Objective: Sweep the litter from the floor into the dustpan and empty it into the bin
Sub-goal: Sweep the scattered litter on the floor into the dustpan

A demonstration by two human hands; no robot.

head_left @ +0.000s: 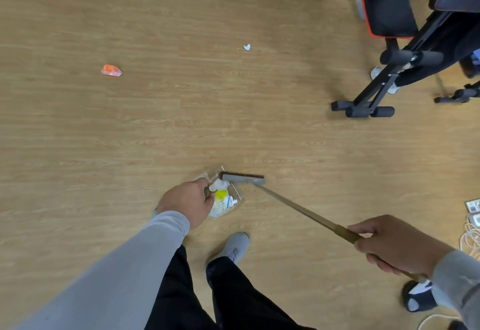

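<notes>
My left hand (187, 202) grips the handle of a clear dustpan (235, 201) standing on the wooden floor. White and yellow litter (223, 201) lies inside the pan. The broom (298, 207) has a long brass-coloured handle, which my right hand (394, 245) grips. Its grey head (242, 178) sits at the pan's far edge. Fine dark crumbs (248, 190) lie on the floor just right of the pan. An orange wrapper (111, 70) lies far left and a small white scrap (247, 47) lies farther ahead. No bin is in view.
A black exercise bench with orange trim (389, 15) and its frame legs (363, 109) fill the upper right. White cables (470, 238) lie at the right edge. My grey shoe (233, 248) is behind the pan; a black slipper (418, 294) is lower right.
</notes>
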